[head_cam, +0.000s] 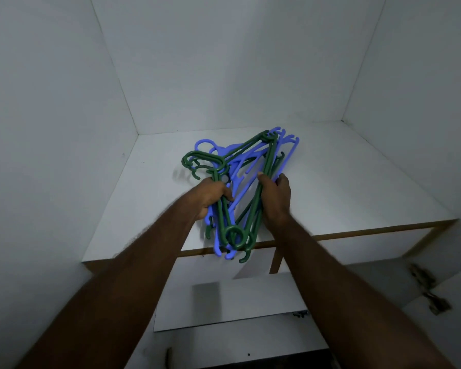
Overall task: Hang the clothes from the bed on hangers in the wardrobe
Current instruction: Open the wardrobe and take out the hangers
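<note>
A tangled bundle of several plastic hangers (246,166), dark green and blue, lies partly on a white wardrobe shelf (343,182) and juts out over its front edge. My left hand (210,198) grips the bundle's left side, near the hooks. My right hand (276,198) grips the right side, fingers curled round the green and blue bars. No clothes and no bed are in view.
White wardrobe walls close in the shelf at the left, back and right. The shelf's front edge (357,234) is brown wood. Below it are a lower white shelf (224,302) and a metal door hinge (426,291) at the right.
</note>
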A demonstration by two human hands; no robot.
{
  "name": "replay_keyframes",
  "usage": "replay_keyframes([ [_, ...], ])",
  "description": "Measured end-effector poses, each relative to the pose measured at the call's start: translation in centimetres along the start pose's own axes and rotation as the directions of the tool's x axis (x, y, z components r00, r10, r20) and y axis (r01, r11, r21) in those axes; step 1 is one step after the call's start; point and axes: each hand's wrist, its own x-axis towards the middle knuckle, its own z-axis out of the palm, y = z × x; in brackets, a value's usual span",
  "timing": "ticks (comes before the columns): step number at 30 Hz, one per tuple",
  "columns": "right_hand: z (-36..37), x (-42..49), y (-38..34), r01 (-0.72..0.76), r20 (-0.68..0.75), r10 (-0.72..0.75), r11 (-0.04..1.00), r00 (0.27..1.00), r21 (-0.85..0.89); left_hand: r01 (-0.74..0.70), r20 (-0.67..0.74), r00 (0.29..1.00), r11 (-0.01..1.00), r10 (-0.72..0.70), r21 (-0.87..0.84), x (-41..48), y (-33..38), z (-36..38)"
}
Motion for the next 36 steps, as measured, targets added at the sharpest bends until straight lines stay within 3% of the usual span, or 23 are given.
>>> replay_keyframes([
  [4,-3.2,-2.6,-0.6,0.0,0.07,-0.004,0.998,0.998,0.063,-0.094,-0.074,0.993,0.993,0.089,-0.076,-3.4,-0.8,2.6],
  [8,-7.1,-5.4,-1.4,-0.125,0.004,0.126,0.979,0.992,0.164,-0.1,-0.096,0.992,0.984,0.086,-0.15,-7.4,-2.3,6.2],
  [13,-12.8,-9.1,-2.4,-0.247,0.024,0.251,0.922,0.968,0.297,-0.174,-0.111,0.98,0.983,0.166,-0.064,-12.9,-4.2,9.3],
  [18,-17.4,-14.4,-1.5,-0.234,0.034,0.232,0.951,0.972,0.203,-0.259,-0.026,0.965,0.965,0.26,0.029,-18.1,-7.0,11.8],
  [21,-19.6,-18.2,-0.2,-0.189,-0.045,0.201,0.963,0.979,0.193,-0.298,0.063,0.954,0.951,0.293,0.087,-20.6,-9.9,13.0],
  [29,-25.9,-30.1,5.8,-0.097,-0.376,0.104,0.995,0.921,0.039,-0.132,0.246,0.962,0.989,0.114,0.059,-27.6,-20.5,16.5],
  [36,-31.5,-42.9,11.6,-0.165,-0.571,0.278,0.956,0.772,0.243,-0.033,0.45,0.891,0.978,-0.066,0.207,-35.9,-29.2,19.4],
])
